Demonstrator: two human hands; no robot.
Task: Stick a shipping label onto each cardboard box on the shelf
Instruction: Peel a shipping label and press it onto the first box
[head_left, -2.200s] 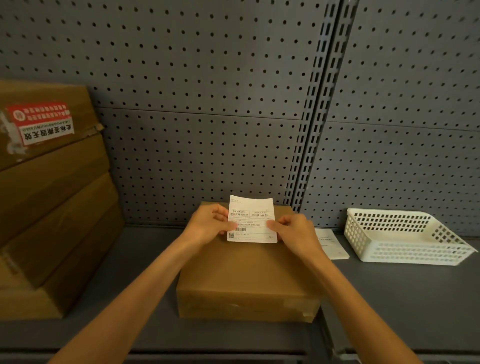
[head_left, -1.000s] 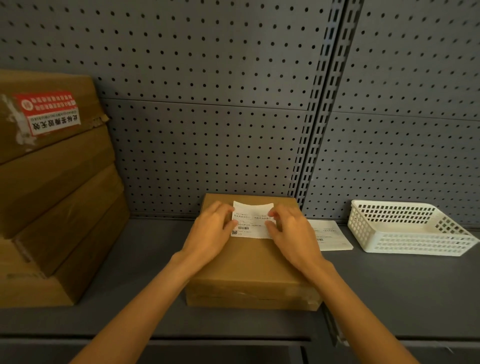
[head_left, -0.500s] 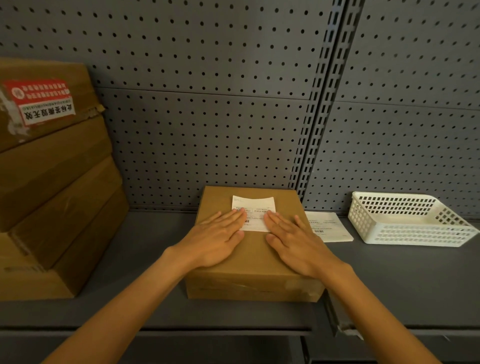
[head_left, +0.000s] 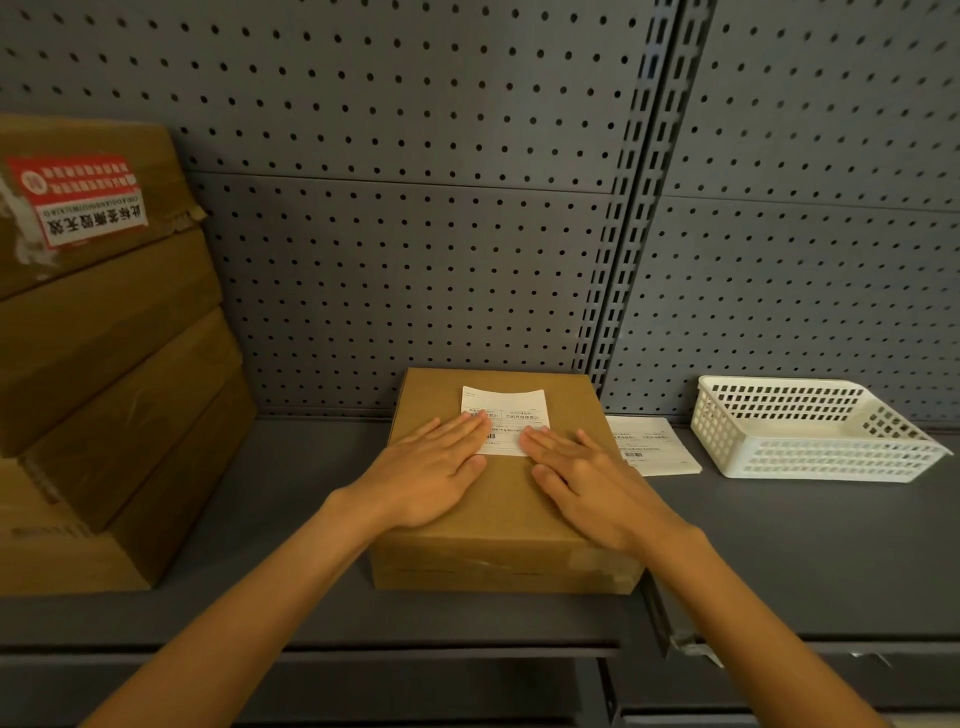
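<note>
Head view: the step in hand looks to be the pressing-down of a shipping label onto the flat cardboard box at the centre of the shelf; the left hand lies flat with straight fingers, its tips on the label's edge toward 9 o'clock, and the right hand lies the same way, tips on the corner toward 5 o'clock; neither grips anything. The label sits on the far half of the box lid, its long axis running 12 to 6, parallel to the box's own long axis; its far edge seems to curl up slightly, so the next move probably calls for sliding the palms toward 12 to smooth it. Toward 3 o'clock, just beside the box, lie spare label sheets, then a white plastic basket; toward 9, well apart, stands a stack of cardboard boxes, which I judge yet to be labelled.
</note>
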